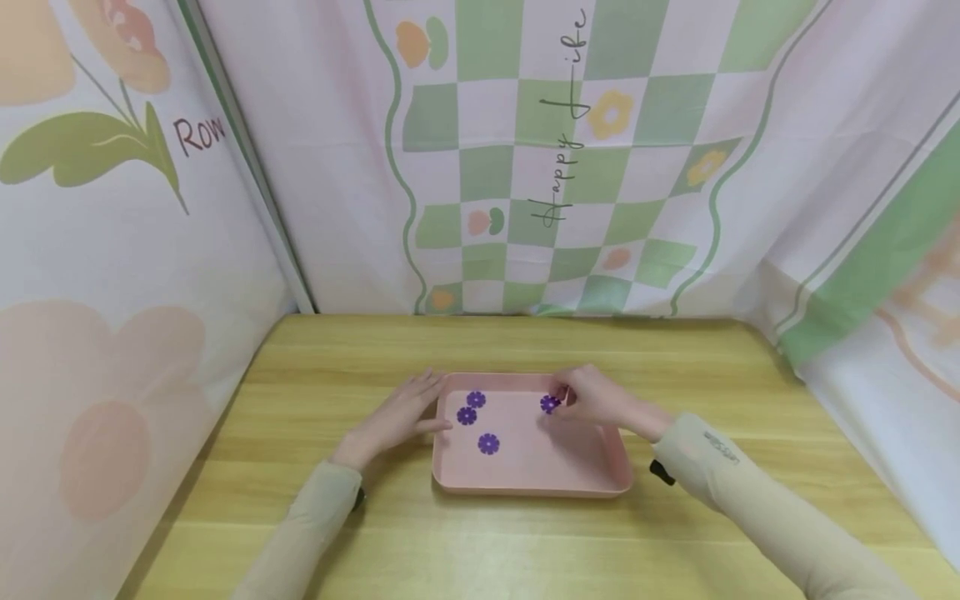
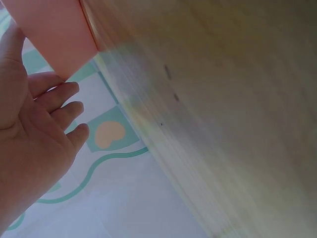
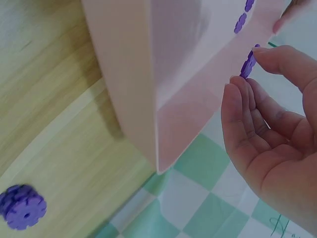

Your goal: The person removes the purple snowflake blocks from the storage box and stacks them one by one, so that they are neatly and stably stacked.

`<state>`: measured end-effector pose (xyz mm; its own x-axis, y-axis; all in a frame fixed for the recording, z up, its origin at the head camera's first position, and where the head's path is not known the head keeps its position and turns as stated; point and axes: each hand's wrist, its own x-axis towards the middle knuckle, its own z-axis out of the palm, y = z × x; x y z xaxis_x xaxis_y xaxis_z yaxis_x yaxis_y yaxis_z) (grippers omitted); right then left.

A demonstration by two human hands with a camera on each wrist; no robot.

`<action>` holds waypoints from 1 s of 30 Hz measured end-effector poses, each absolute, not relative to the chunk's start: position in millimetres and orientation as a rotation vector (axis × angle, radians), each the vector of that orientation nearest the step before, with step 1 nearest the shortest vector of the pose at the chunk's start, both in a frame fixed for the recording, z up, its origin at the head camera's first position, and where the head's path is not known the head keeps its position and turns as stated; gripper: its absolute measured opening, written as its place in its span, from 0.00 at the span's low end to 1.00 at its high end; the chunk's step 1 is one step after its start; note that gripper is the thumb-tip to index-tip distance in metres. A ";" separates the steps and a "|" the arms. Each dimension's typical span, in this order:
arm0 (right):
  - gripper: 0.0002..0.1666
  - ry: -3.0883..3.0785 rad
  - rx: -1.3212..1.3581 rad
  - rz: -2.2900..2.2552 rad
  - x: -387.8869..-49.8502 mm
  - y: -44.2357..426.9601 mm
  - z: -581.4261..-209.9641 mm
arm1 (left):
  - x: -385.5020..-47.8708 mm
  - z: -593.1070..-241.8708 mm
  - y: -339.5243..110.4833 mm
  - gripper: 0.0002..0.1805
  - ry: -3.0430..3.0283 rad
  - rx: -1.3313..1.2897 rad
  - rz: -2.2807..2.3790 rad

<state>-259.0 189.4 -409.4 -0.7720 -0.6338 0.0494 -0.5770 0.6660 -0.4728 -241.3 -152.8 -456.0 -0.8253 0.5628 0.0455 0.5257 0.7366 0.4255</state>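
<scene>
Purple disc (image 1: 550, 405) is being pinched by right hand (image 1: 597, 397)
Tray (image 1: 532, 467) is being touched by left hand (image 1: 396, 414), thumb and fingers apart

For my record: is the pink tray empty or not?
Not empty: in the head view, three purple discs lie inside the pink tray; the fingers of the right hand pinch another disc.

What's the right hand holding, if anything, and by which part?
A purple snowflake disc, pinched by opposite edges in the right hand.
</scene>
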 end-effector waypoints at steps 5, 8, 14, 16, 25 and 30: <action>0.10 2.784 -0.963 -0.715 -259.4 202.1 -406.0 | -241.3 -456.3 -153.3 0.45 2.850 0.910 0.658; 0.11 2.811 -0.939 -0.707 -257.9 209.2 -403.7 | -241.3 -456.9 -153.8 0.45 2.856 0.910 0.644; 0.11 2.847 -0.911 -0.703 -253.4 219.9 -399.9 | -241.1 -457.2 -154.0 0.45 2.857 0.913 0.629; 0.11 2.848 -0.888 -0.708 -252.2 223.1 -399.5 | -241.0 -456.9 -153.8 0.45 2.855 0.917 0.634; 0.10 2.875 -0.842 -0.719 -248.8 240.1 -400.5 | -242.3 -457.9 -152.5 0.45 2.856 0.933 0.630; 0.09 2.901 -0.823 -0.704 -246.6 247.6 -400.1 | -241.2 -455.3 -152.9 0.45 2.850 0.924 0.643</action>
